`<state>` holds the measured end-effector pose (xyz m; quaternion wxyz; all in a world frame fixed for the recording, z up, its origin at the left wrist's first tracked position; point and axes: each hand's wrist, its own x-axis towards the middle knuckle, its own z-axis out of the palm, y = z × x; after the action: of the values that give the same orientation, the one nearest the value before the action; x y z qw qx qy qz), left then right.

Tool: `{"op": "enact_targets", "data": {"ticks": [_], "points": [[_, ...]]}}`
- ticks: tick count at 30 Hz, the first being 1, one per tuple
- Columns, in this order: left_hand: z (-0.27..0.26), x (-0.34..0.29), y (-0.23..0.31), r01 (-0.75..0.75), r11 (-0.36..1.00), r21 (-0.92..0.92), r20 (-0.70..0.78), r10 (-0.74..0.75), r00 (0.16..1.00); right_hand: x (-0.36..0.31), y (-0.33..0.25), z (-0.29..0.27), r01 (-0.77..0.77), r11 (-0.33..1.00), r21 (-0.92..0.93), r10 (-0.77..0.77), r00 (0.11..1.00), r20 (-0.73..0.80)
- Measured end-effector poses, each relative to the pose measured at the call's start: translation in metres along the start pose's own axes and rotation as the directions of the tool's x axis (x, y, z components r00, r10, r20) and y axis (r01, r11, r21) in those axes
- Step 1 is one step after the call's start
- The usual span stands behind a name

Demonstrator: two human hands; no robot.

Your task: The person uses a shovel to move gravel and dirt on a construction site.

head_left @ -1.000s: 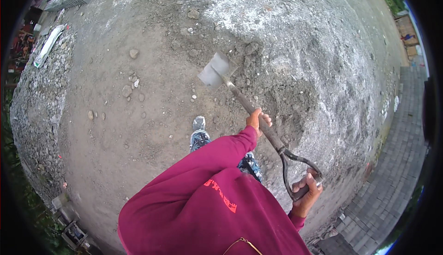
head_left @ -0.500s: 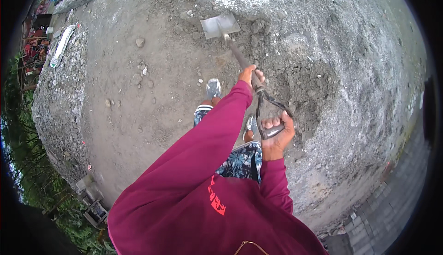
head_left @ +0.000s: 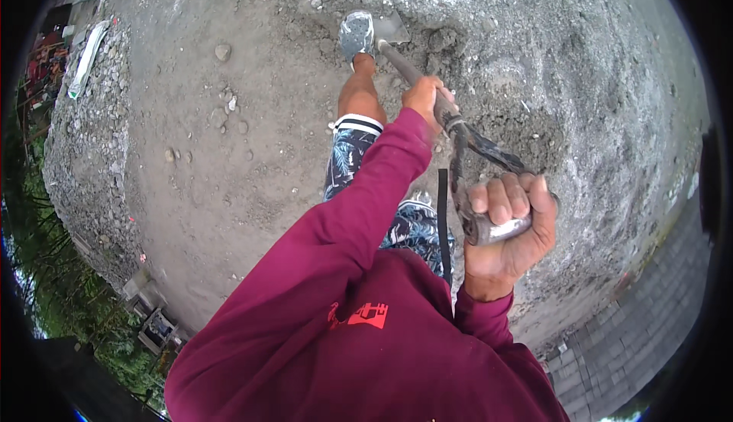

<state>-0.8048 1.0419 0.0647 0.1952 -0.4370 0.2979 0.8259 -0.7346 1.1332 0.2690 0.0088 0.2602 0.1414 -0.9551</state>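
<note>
I hold a shovel (head_left: 408, 67) in both hands, its shaft slanting from the far middle back toward my right side. My left hand (head_left: 429, 101) is wrapped round the lower shaft, just beyond the point where the handle forks. Closed over the metal crossbar of the D-shaped grip is my right hand (head_left: 510, 227), nearer to my body. The shovel's flat blade (head_left: 392, 29) meets the grey soil; my left foot in a grey shoe (head_left: 356, 34) is raised over its left part and hides it. Whether the shoe presses on the blade, I cannot tell.
Loose, dug-up soil (head_left: 527, 135) lies right of the shaft. Stones (head_left: 222, 52) dot the ground at left, with a gravel strip (head_left: 84, 155) beyond them. Grey paving (head_left: 649, 323) runs along the lower right, and green plants (head_left: 53, 269) border the left edge.
My left foot has lifted and moved forward from the ground to the shovel blade. The grip end, with my right hand, has come up and rightward. Both hands keep their hold.
</note>
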Motion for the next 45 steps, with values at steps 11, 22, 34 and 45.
{"op": "enact_targets", "data": {"ticks": [11, 22, 34, 45], "points": [[-0.093, -0.010, -0.064, 0.187, 0.982, 0.013, 0.234, -0.185, 0.954, -0.108, 0.022, -0.072, 0.236, -0.233, -0.944, 0.163, 0.966, 0.201], [0.091, -0.079, 0.005, 0.377, 0.836, -0.398, 0.405, -0.208, 0.890, -0.219, -0.073, 0.078, -0.055, -0.862, -0.504, -0.375, 0.738, 0.561], [0.079, 0.140, 0.078, 0.237, 0.927, -0.290, 0.460, -0.082, 0.884, -0.005, -0.045, 0.013, 0.213, -0.783, -0.584, -0.280, 0.719, 0.637], [0.149, -0.045, 0.086, 0.257, 0.899, -0.355, 0.551, -0.021, 0.834, -0.209, -0.148, 0.029, -0.027, -0.754, -0.657, -0.592, 0.462, 0.661]]}}
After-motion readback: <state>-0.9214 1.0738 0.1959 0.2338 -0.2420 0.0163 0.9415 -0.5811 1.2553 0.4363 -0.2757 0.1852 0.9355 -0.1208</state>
